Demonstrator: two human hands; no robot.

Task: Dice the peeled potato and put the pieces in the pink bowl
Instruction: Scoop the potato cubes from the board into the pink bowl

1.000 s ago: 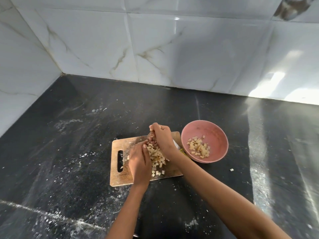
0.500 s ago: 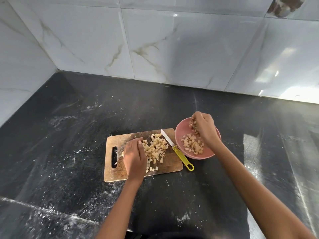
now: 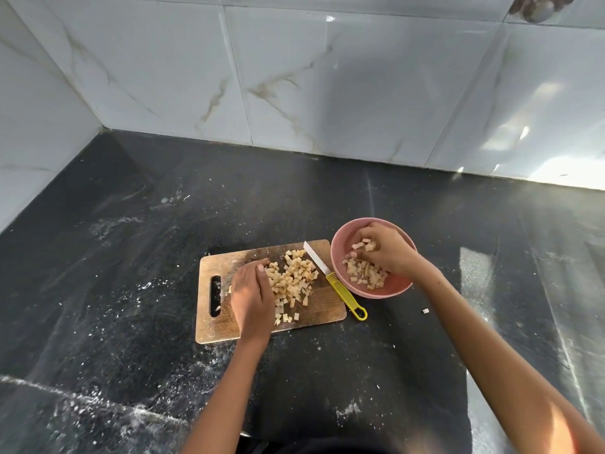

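The board [image 3: 229, 319] serves as landmark, a wooden one lying on the black counter [image 3: 131, 290] with its handle slot to the left. Nearest on it rests the left hand [image 3: 252, 296], flat on the board's middle with fingers straight and together, its edge against the left side of the dice [image 3: 293, 280], a loose heap of pale potato cubes on the board's right half. Just right of the heap a knife [image 3: 337, 283] lies slantwise over the board's right edge, white blade on the wood, yellow handle reaching onto the counter. A single stray cube [image 3: 425, 310] sits on the counter, right of the board. The bowl [image 3: 393, 290], pink, stands just beside the board's far right corner and holds more cubes. Over it hangs the right hand [image 3: 384, 249], fingers curled downward, with a few cubes at the fingertips. White marble tiles [image 3: 294, 77] rise behind the board.
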